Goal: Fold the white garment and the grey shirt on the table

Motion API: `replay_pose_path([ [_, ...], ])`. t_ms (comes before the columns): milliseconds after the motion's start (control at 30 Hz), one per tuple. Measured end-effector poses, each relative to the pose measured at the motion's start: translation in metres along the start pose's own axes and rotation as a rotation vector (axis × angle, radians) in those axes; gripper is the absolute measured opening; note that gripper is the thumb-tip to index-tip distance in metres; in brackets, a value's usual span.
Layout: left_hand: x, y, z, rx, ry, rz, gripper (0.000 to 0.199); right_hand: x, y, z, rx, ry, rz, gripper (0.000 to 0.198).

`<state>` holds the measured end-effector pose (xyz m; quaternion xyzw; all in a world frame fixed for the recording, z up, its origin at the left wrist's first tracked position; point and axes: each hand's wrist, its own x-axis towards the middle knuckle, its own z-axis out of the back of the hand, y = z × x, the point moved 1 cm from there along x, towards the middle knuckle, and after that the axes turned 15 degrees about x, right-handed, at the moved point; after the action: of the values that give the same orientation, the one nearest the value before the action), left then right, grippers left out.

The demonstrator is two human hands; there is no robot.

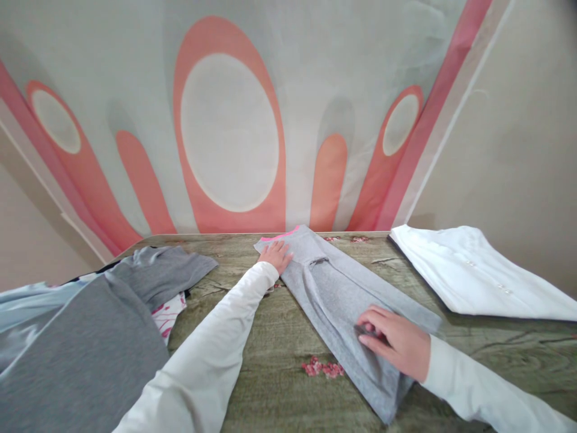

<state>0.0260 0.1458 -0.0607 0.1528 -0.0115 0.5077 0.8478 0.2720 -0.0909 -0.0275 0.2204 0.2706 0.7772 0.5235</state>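
A light grey shirt with a pink edge lies slantwise on the table, folded into a long narrow strip. What looks like a sleeve is folded over its upper part. My left hand rests flat on its far end beside the pink edge, fingers stretched out. Over the near half, my right hand has its fingers curled together on the cloth. A dark bit shows between thumb and fingers, seemingly a pinched fold of the shirt, though it is blurred.
Several loose garments, a dark grey top uppermost, are heaped at the left. Folded white clothing lies at the right. The wood-patterned table meets a wall hanging with coral shapes at its far edge.
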Motion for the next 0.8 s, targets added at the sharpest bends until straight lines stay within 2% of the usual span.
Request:
replay_pose_path([
  [100,-0.002,-0.001,-0.004,-0.003,0.022,-0.023,0.054,-0.011,0.011,-0.010,-0.011,-0.016,-0.090,0.018],
  [267,-0.004,0.000,-0.005,0.005,0.030,-0.033,0.057,-0.017,0.012,-0.015,-0.008,-0.009,-0.173,0.019],
  [367,-0.003,0.001,-0.006,0.013,0.036,-0.032,0.057,-0.017,0.014,-0.008,0.097,0.007,-0.194,0.020],
  [500,-0.002,0.000,-0.007,0.018,0.038,-0.031,0.057,-0.022,0.019,0.012,0.208,0.008,-0.169,0.023],
  [633,-0.003,0.000,-0.007,0.014,0.030,-0.029,0.056,-0.029,0.014,0.022,0.120,0.051,-0.201,0.024],
  [800,-0.004,-0.001,-0.001,0.005,0.018,-0.014,0.055,-0.031,0.001,0.010,-0.014,0.149,-0.251,0.026],
])
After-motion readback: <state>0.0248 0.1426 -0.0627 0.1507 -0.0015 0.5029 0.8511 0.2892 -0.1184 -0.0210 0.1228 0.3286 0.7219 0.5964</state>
